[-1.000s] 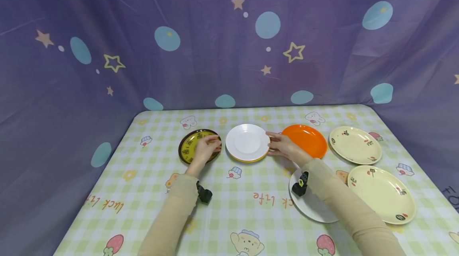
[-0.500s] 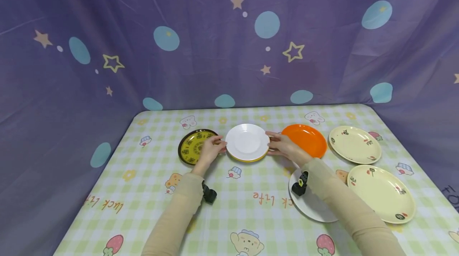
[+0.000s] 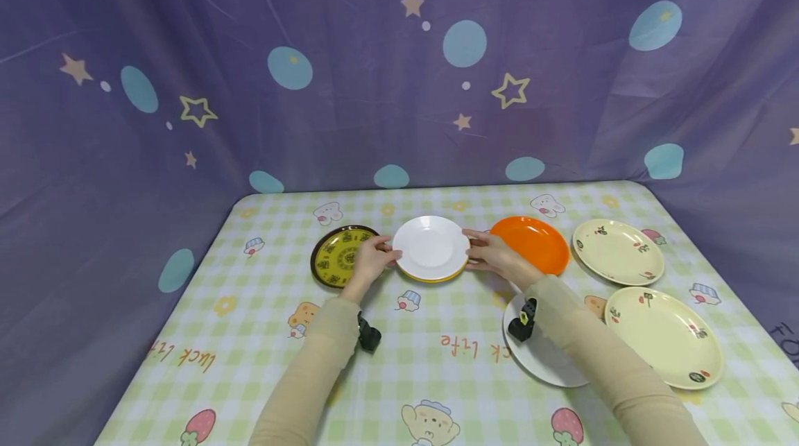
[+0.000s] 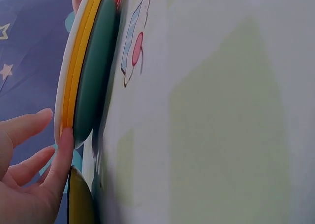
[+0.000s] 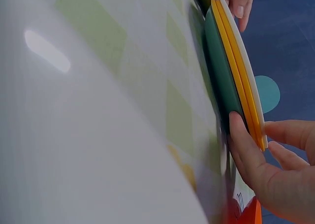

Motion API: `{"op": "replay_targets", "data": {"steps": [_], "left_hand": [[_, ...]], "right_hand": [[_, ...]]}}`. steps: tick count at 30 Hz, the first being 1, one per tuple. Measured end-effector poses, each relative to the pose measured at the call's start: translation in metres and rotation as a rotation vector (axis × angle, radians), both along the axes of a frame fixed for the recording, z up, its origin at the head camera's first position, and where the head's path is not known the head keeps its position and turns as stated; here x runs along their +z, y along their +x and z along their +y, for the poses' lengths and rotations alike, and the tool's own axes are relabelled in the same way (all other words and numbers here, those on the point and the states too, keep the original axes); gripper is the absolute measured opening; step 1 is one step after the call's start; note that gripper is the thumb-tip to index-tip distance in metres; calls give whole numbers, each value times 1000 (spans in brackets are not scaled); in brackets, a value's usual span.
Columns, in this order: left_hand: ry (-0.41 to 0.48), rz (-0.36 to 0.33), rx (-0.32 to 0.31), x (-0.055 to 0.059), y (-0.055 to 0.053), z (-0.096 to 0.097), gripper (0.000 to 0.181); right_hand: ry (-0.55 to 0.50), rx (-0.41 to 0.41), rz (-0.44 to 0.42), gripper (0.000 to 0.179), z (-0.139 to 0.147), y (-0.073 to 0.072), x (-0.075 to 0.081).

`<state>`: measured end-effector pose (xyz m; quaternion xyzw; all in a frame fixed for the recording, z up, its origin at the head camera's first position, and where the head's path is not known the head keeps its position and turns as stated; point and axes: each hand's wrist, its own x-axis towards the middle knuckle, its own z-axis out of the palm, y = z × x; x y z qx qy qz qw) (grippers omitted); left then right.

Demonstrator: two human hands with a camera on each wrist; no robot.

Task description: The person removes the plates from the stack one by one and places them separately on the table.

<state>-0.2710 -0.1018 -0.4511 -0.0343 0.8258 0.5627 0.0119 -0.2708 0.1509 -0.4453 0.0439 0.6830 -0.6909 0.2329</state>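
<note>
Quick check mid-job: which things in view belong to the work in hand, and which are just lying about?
Job in hand: left hand, right hand, plate stack (white plate on top, yellow plates, green plate).

Apparently lying about: brown-rimmed patterned plate, orange plate, loose white plate, far cream patterned plate, near cream patterned plate.

Beyond the far edge of the table [image 3: 287, 198], a creased cloth curtain [image 3: 368, 127] showed a faint sheen; the tablecloth [image 3: 387, 376] was smooth and matt. Toward that edge, a glossy white plate [image 3: 431, 246], smooth yellow rims [image 4: 76, 61] and a smooth green dish [image 4: 96, 76] looked plastic. The orange plate [image 3: 530, 239] was likewise glossy; the sleeves [image 3: 312, 370] were matt, wrinkled cloth.
</note>
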Motion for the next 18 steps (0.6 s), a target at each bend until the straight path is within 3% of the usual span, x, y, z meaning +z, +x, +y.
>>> {"op": "replay_targets", "data": {"steps": [18], "left_hand": [[-100, -10, -10, 0, -2, 5, 47]], "right_hand": [[10, -6, -11, 58, -1, -1, -2]]}}
